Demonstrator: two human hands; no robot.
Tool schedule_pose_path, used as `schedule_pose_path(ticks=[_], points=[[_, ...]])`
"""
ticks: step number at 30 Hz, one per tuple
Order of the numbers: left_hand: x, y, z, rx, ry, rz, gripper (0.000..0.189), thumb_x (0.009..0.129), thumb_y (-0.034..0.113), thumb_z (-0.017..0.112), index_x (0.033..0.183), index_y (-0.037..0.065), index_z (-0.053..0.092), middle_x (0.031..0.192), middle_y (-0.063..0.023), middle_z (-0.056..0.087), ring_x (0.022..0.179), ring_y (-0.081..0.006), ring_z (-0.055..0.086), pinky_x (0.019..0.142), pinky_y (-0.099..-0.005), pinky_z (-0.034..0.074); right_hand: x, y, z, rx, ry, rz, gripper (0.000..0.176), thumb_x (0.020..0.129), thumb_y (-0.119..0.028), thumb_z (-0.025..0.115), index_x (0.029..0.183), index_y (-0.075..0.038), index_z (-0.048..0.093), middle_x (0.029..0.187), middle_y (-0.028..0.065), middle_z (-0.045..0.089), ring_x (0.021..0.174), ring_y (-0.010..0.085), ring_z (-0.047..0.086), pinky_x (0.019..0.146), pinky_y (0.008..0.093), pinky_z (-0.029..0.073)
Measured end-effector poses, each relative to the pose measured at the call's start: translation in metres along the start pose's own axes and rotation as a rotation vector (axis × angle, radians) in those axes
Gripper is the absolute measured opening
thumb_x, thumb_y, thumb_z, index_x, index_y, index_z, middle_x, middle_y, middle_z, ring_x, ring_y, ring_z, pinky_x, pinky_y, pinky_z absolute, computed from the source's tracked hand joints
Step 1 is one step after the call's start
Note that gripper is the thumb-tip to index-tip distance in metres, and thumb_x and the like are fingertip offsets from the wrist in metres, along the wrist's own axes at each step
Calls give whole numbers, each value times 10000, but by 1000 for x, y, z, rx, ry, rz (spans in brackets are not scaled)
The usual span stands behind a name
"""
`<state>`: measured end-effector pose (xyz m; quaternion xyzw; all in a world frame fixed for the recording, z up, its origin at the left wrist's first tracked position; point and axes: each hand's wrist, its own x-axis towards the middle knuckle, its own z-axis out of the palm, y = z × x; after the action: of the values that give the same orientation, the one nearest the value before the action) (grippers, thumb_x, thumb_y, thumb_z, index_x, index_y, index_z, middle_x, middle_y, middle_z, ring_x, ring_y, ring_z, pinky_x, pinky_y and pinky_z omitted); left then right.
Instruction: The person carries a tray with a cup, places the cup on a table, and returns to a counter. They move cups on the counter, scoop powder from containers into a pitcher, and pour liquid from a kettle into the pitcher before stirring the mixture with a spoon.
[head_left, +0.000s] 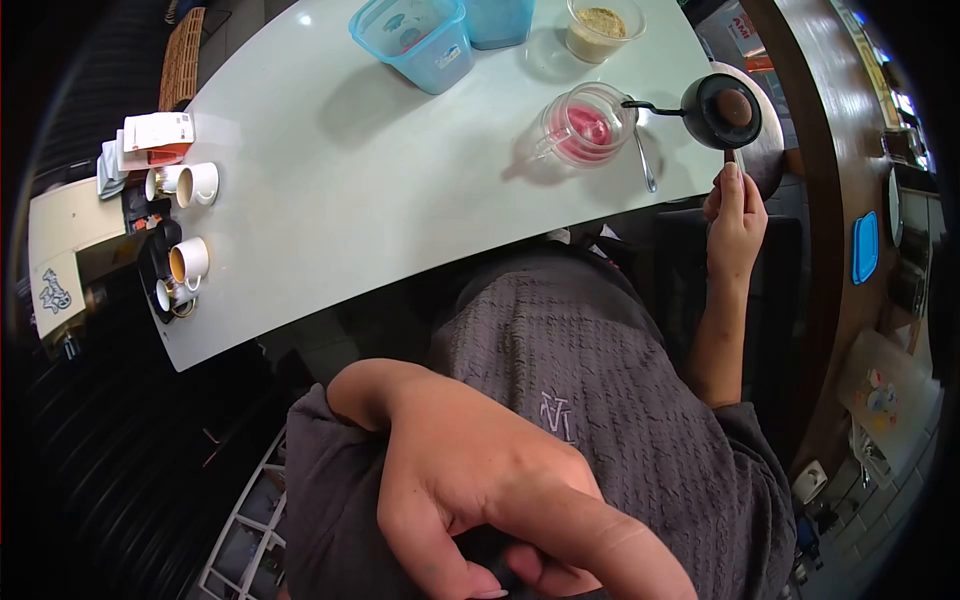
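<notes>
Over the table's right end, my right hand (738, 215) is closed round the thin brown handle of a round black utensil (697, 112). This utensil has a brown domed centre, and a black hooked arm reaches left from it to the rim of a clear plastic jug (560, 140). Pink contents show inside the jug. A metal spoon (646, 160) lies just right of it. Close to the camera, in front of my dark shirt, my left hand (480, 460) is bent at the wrist with thumb and fingers apart, nothing seen between them; one fingertip runs out of frame.
Two blue plastic containers (432, 72) and a clear tub of beige crumbs (597, 45) stand at the table's far side. White cups (190, 262) and a packet (158, 130) are at the left edge. A wooden counter (815, 200) runs along the right.
</notes>
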<state>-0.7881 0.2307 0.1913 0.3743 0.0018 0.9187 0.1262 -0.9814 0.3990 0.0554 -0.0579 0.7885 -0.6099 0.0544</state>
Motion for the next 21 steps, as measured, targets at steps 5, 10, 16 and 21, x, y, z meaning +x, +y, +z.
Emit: schedule_pose_path(ticks=[5, 10, 16, 21], points=[[-7, -11, 0, -53, 4, 155, 456, 763, 1, 522, 1185, -164, 463, 1182, -281, 536, 1009, -290, 605, 813, -315, 498, 1, 1, 1, 33, -11, -1, 310, 942, -281, 522, 795, -10, 547, 599, -35, 428, 537, 29, 364, 483, 201, 279], [4, 10, -3, -59, 6, -122, 434, 793, 32, 512, 1189, -144, 476, 1169, -261, 555, 912, -269, 635, 734, -277, 512, 2, 0, -1, 30, -13, 5, 306, 943, -277, 522, 800, -9, 549, 602, -33, 428, 540, 31, 364, 487, 200, 280], [7, 38, -13, 297, 74, -321, 163, 757, -24, 548, 916, -31, 582, 669, -60, 497, 542, -229, 497, 500, -324, 331, 5, 0, -1, 58, -23, -15, 300, 943, -270, 524, 803, -7, 556, 605, -34, 430, 541, 30, 367, 487, 200, 287], [-17, 57, -47, 769, 230, -455, 222, 709, -26, 717, 806, 11, 521, 709, -42, 522, 573, -149, 492, 514, -277, 384, 4, -3, 2, 62, -19, -21, 290, 958, -252, 500, 785, -22, 535, 594, -40, 395, 518, 39, 313, 470, 214, 246]])
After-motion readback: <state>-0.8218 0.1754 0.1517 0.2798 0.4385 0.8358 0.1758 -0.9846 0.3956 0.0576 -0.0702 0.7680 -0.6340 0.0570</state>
